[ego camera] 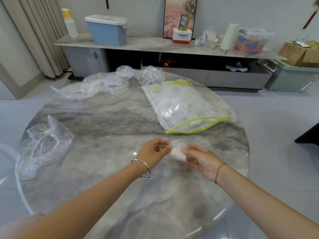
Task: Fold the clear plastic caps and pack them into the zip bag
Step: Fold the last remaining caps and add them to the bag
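A small folded clear plastic cap [177, 150] is held between both hands just above the round marble table [110, 114]. My left hand [153, 151] pinches its left edge and my right hand [200, 159] grips its right side. Beyond them lies the zip bag [183, 106] with green-yellow edges, its mouth open toward me and folded caps inside. One unfolded cap [43, 144] lies at the table's left edge. Several more loose caps [101, 84] are heaped along the far edge.
Behind the table runs a low marble-topped cabinet [146, 44] with a blue bin [107, 30], a white box and bags. A grey storage box [290, 76] and cardboard boxes stand at the right. Curtains hang at the left.
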A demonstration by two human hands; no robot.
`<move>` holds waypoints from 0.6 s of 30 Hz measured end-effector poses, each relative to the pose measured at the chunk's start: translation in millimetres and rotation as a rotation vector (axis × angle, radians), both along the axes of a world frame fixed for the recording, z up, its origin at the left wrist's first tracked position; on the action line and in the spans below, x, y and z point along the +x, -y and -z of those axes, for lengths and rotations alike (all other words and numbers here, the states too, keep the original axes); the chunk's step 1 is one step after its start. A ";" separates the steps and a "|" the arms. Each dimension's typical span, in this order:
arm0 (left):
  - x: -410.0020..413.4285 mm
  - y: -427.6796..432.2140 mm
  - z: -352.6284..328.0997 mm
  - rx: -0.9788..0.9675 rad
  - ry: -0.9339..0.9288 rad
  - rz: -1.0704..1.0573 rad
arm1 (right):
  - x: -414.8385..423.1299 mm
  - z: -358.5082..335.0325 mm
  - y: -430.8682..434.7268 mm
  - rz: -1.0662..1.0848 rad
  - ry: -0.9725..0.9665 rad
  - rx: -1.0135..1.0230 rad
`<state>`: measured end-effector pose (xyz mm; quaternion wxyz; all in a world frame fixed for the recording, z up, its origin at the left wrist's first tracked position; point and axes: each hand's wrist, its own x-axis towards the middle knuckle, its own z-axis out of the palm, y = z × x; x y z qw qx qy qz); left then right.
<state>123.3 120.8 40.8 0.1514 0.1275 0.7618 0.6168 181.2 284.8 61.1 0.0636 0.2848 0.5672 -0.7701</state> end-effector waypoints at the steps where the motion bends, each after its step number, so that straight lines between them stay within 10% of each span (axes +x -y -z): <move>1: -9.3 -9.0 3.8 -0.054 -0.058 -0.017 | -10.0 2.2 -11.5 0.071 -0.035 0.080; 9: -69.8 -52.8 35.6 -0.619 -0.571 0.017 | -73.4 41.8 -84.0 -0.140 -0.752 1.701; 18: -109.0 -70.3 52.2 -0.685 -0.622 0.107 | -111.0 86.0 -76.0 -0.409 -0.723 1.629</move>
